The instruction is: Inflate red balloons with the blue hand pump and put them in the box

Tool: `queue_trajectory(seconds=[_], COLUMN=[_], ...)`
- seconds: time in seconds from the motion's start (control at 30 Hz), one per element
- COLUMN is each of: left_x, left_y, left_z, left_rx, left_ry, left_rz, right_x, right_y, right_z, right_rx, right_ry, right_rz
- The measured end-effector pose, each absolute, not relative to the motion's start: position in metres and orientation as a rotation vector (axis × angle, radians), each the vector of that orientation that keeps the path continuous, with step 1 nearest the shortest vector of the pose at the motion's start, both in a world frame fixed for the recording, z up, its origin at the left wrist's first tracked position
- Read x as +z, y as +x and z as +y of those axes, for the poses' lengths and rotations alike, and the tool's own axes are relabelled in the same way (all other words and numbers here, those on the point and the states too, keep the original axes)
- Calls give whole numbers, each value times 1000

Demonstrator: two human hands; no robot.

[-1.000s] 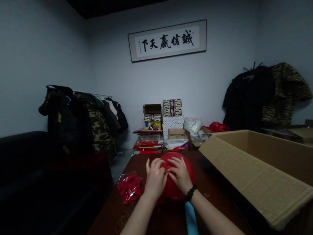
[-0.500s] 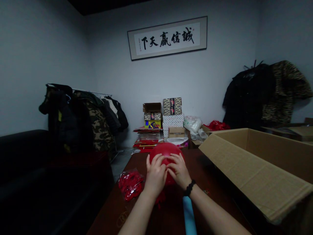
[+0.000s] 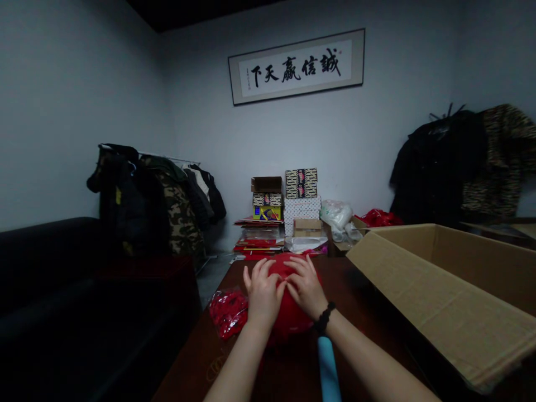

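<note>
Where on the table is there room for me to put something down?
There's a bare patch of table between the box and the right hand. Another lies below the red bag, beside the left arm. It's crowded in the middle, where both hands hold the balloon, next to the blue tube.

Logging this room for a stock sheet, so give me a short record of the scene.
left hand: pressing the red balloon
right hand: pressing the same balloon, black beaded bracelet on wrist
nearby: clear bag of red items, light-blue tube
surface: dark wooden table
rest: open cardboard box, stacked boxes, coats on a rack, framed calligraphy
</note>
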State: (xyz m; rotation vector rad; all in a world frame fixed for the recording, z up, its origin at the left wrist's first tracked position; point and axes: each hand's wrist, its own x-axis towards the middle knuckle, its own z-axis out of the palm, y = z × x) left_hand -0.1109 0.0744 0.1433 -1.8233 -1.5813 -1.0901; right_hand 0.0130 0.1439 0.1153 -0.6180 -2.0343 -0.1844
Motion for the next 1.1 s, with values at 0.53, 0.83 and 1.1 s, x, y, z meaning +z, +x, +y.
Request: queue_trajectory(seconds=[0.53, 0.83, 1.1], left_x=[140, 138, 142], left_y=[-128, -137, -138], left_z=[89, 90, 90], left_rx=[-1789, -2614, -1988], left_ry=[-1838, -2207, -1921], left_rz=[-1616, -1540, -1577], right_x=[124, 120, 122], right_y=[6, 7, 2], right_z=[146, 149, 135], right_rx=[-86, 186, 387], right_ry=[-524, -457, -376], right_rz=[-2018, -1874, -1692])
